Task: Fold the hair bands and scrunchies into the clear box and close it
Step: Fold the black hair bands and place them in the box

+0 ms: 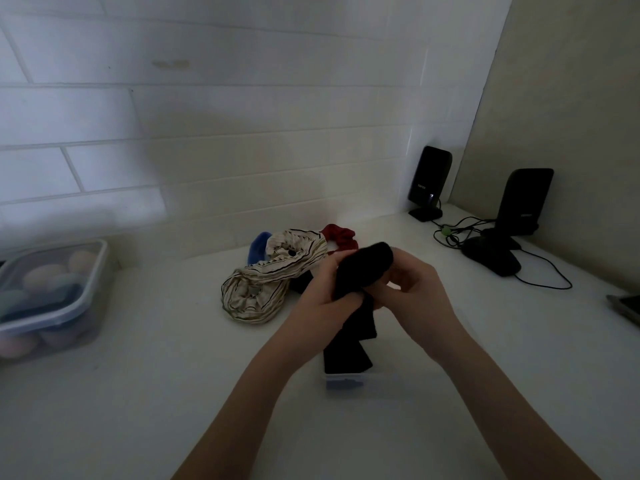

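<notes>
Both hands hold a black hair band [363, 271] above the white counter. My left hand [322, 296] grips its left side and my right hand [415, 289] pinches its right side; the band's loose end hangs down to about the clear box [349, 381], which lies low under my wrists and is mostly hidden. Behind my hands lie two cream striped scrunchies [266, 285], a blue one [259, 244], a red one [341, 235] and a dark piece [301, 284] partly covered by my left hand.
A lidded clear container [52, 292] with round pastel items stands at the left edge. Two black speakers [429, 181] [523, 202], a black mouse [491, 259] and cables [540, 275] occupy the back right corner. A dark device [627, 308] shows at the right edge.
</notes>
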The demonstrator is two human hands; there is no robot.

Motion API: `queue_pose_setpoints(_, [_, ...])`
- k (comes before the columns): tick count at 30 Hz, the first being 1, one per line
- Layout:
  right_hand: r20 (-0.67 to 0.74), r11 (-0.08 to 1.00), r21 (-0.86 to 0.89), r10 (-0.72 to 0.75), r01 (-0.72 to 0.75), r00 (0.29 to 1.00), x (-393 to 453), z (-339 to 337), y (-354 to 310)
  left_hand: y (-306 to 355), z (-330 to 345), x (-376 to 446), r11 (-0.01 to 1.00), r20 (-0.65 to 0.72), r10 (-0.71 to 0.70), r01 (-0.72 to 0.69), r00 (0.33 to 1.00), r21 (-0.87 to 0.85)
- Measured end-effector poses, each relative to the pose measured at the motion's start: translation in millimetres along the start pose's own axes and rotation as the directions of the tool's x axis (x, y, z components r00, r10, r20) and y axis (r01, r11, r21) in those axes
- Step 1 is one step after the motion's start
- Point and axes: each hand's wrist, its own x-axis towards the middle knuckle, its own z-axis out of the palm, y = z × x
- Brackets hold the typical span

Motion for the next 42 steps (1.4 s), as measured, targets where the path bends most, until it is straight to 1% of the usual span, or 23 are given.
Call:
queue_pose_setpoints(4, [-0.092,0.998,-0.064,-0.033,0.027,0.995,-2,0,-2,5,0,-1,0.995,0.086,-0.078,0.083,0.993,-0.054])
queue_pose_setpoints(7, [-0.109,0.995,-0.082,-0.069,0.061,0.992,-1,-3,-1,7,-1,-1,0.993,0.129,-0.113,0.115,0.985,-0.012])
queue_pose_setpoints(10, [-0.038,0.996,-0.049,-0.078,0.077,0.996,1,-5,0,7,-2,-1,0.993,0.103,-0.119,0.115,0.988,0.038])
queue_pose_setpoints(12, [0.026,0.993,-0.048,-0.105,0.106,0.994,1,-6,-2,6,-2,-2,0.99,0.09,-0.141,0.138,0.986,0.037])
queue_pose_setpoints(14, [0.071,0.991,-0.033,-0.13,0.132,0.989,0,-6,-5,7,-2,-2,0.989,0.089,-0.149,0.148,0.985,0.016])
queue_pose_setpoints(17, [0.095,0.995,0.049,-0.093,0.088,0.991,-1,-6,-6,12,-1,-4,0.988,0.093,-0.139,0.145,0.986,-0.059])
queue_pose_setpoints(18, [0.092,0.995,0.042,-0.091,0.088,0.992,-1,-6,-6,14,0,-4,0.985,0.099,-0.141,0.15,0.985,-0.087])
queue_pose_setpoints(25, [0.034,0.966,-0.135,-0.217,0.22,0.976,-3,-1,-5,18,-1,-4,0.955,0.125,-0.241,0.258,0.962,-0.146])
queue_pose_setpoints(27, [0.03,0.94,-0.219,-0.262,0.262,0.965,-4,0,-4,17,-1,-4,0.948,0.127,-0.235,0.256,0.964,-0.187])
queue_pose_setpoints(29, [0.027,0.893,-0.305,-0.34,0.331,0.94,-5,2,-4,15,-1,-5,0.942,0.103,-0.233,0.25,0.967,-0.224])
queue_pose_setpoints(31, [0.027,0.865,-0.342,-0.382,0.368,0.924,-6,3,-5,13,-1,-6,0.945,0.083,-0.221,0.234,0.972,-0.229])
queue_pose_setpoints(35, [0.082,0.83,-0.415,-0.374,0.373,0.924,-6,-1,-12,13,-2,-6,0.947,0.076,-0.215,0.227,0.974,-0.228])
queue_pose_setpoints(38, [0.097,0.818,-0.452,-0.353,0.357,0.931,-6,-6,-16,14,-2,-4,0.956,0.142,-0.199,0.224,0.97,-0.189])
queue_pose_setpoints(40, [0.027,0.872,-0.403,-0.294,0.279,0.956,-6,-4,-16,13,-2,-3,0.964,0.168,-0.188,0.214,0.968,-0.157])
queue_pose_setpoints(42, [-0.077,0.933,-0.33,-0.178,0.143,0.981,-6,-1,-16,12,-2,-3,0.968,0.181,-0.177,0.204,0.967,-0.143])
